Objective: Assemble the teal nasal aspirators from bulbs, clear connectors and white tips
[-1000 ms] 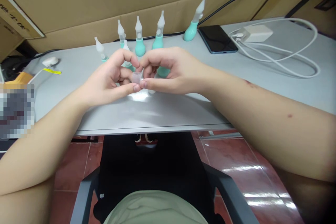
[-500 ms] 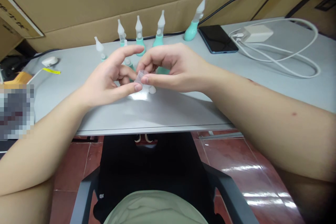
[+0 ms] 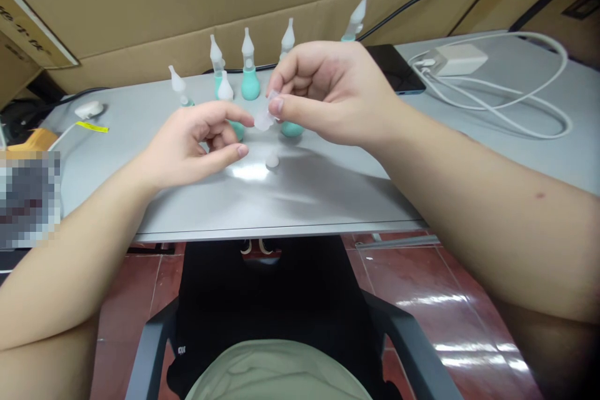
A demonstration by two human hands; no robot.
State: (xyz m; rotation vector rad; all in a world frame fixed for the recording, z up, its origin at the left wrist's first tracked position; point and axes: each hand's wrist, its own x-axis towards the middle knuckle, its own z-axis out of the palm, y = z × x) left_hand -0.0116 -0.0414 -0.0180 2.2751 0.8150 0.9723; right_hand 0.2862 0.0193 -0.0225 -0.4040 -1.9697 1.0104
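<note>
Between the thumb and fingers of my right hand is a small clear plastic piece, held above the table. My left hand has its thumb and index finger apart; the index fingertip is at the left edge of the clear piece. Below lies a small white piece on the grey table. Behind my hands stand several teal bulbs with clear necks and white tips, one of them a teal bulb in full view. A loose white tip shows near it. A teal bulb is partly hidden under my right hand.
A dark phone lies at the back right, partly behind my right hand. Beside it are a white charger and its looped cable. A white plug-like object sits at the left. Cardboard stands along the back edge.
My right hand has moved up with the clear piece, which is now tilted differently. My left thumb has come off the piece, and the white piece below is in fuller view.
</note>
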